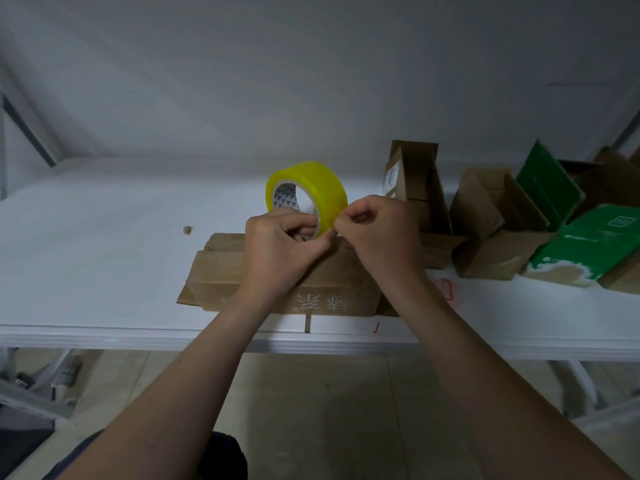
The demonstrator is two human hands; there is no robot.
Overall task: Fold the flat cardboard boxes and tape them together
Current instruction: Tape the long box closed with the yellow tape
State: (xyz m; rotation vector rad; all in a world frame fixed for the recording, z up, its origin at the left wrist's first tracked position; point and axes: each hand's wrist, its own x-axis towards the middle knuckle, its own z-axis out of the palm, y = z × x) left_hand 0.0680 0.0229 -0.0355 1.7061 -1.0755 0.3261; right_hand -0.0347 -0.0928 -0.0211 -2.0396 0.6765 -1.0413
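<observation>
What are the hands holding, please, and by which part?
Left hand grips the round yellow adhesive-tape roll at its core; right hand pinches its outer rim.

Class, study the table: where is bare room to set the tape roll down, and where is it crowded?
The tape roll fits on the white table left of the cardboard box, bare but for a small scrap. Crowded: the right end, packed with brown boxes and green boxes.

Single head-worn wide-angle view; facing forward and down, close over the table
</observation>
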